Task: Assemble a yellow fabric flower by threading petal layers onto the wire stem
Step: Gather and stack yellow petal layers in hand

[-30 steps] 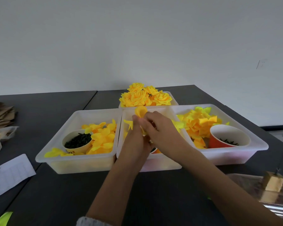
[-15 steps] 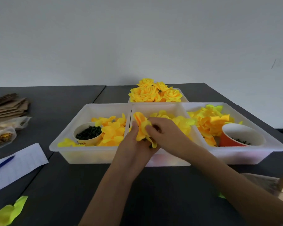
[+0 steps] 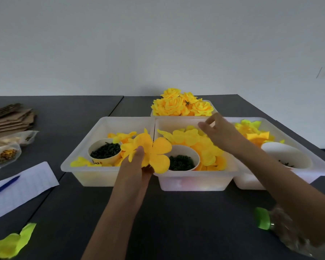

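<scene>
The left hand (image 3: 137, 166) kept a closed grip on the flat petal layer (image 3: 150, 152) at its centre, over the seam between 2 trays. The right hand (image 3: 220, 132), fingers loosely open and empty, hovered over the middle tray (image 3: 195, 182), nearer the loose petals (image 3: 191, 136) lying right of the layer.

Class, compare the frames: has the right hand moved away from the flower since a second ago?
Yes. The right hand has left the flower and now reaches rightward and farther back over the middle bin.
</scene>
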The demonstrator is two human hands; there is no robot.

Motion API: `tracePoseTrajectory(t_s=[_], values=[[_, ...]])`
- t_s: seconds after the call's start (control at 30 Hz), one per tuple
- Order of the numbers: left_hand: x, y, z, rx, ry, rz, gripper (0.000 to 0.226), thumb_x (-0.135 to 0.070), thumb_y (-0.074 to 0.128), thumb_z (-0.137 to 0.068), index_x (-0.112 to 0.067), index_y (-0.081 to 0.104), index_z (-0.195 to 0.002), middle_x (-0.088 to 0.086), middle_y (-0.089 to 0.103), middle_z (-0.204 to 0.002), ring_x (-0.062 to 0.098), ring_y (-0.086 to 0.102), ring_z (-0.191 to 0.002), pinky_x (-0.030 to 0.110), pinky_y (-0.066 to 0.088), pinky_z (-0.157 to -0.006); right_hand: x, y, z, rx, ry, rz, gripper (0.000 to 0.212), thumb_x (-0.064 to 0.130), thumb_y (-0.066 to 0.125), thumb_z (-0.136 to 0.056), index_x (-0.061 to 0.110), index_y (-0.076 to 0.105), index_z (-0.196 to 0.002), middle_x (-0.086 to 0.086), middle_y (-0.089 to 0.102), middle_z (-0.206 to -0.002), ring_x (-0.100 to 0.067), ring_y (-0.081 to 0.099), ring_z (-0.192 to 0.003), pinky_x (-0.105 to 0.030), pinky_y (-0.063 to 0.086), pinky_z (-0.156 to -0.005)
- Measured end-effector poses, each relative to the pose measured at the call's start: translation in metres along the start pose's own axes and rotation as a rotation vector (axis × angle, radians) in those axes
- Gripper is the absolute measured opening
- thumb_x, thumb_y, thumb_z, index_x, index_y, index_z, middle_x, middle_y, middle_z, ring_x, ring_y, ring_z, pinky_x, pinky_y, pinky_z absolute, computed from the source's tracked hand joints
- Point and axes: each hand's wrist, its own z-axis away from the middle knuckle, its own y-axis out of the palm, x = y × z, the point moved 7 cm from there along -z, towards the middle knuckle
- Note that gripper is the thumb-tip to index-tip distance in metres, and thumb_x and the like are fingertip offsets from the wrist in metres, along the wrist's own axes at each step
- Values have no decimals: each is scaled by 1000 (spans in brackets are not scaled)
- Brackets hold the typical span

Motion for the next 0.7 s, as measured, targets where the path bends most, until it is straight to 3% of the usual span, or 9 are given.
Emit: tracePoseTrajectory(t_s=[0.1,0.13,0.3,0.4,0.5,0.57,0.63,0.7], values=[[-1,11,4,56,32,-55,20,-18,46,-100,-23,61,-112,-4,75,-103,15,71,-95,28,59,-73,18,49,50,460,59,-431,57,61,51,-86,9,60,-106,-8,66,-84,-14,50,-53,-23,41,-46],[-1,13,5,70,40,-108,19,-17,47,-100,-25,63,-108,-5,75,-101,15,71,-94,29,59,-73,24,57,63,530,47,-529,58,61,52,-83,7,62,-104,-8,65,-82,-14,49,-54,-23,40,-46],[-5,16,13,141,77,-413,22,-23,61,-91,-6,66,-105,18,71,-100,34,68,-93,47,59,-80,27,54,77,464,-75,-635,21,25,55,-97,11,63,-83,-8,50,-66,-13,43,-52,-22,36,-47],[-9,17,16,160,140,-565,17,-23,65,-89,-7,68,-89,18,70,-82,19,65,-66,28,56,-62,18,52,85,539,-121,-457,16,17,59,-95,5,62,-84,-10,53,-62,-15,48,-53,-22,41,-50],[-5,23,21,211,138,-658,16,-23,65,-89,-10,69,-82,3,67,-65,2,59,-53,17,48,-51,12,52,99,624,-153,-361,13,13,61,-93,4,62,-84,-5,59,-61,-10,54,-55,-19,43,-52],[1,29,25,268,123,-698,20,-26,65,-90,-7,70,-84,6,67,-66,6,62,-58,21,50,-54,7,48,104,645,-150,-340,14,14,62,-92,2,63,-85,-1,60,-61,-7,54,-53,-19,43,-51],[6,33,27,313,107,-724,24,-28,64,-90,-6,70,-86,15,70,-76,16,64,-66,33,53,-63,1,47,110,668,-131,-336,14,16,62,-93,9,65,-80,5,61,-58,-5,52,-51,-18,42,-50],[12,35,29,338,91,-749,24,-30,63,-90,-8,71,-86,14,71,-80,20,66,-69,35,54,-66,-4,47,116,679,-116,-349,19,19,61,-93,16,63,-75,7,60,-54,-4,51,-48,-17,41,-48]])
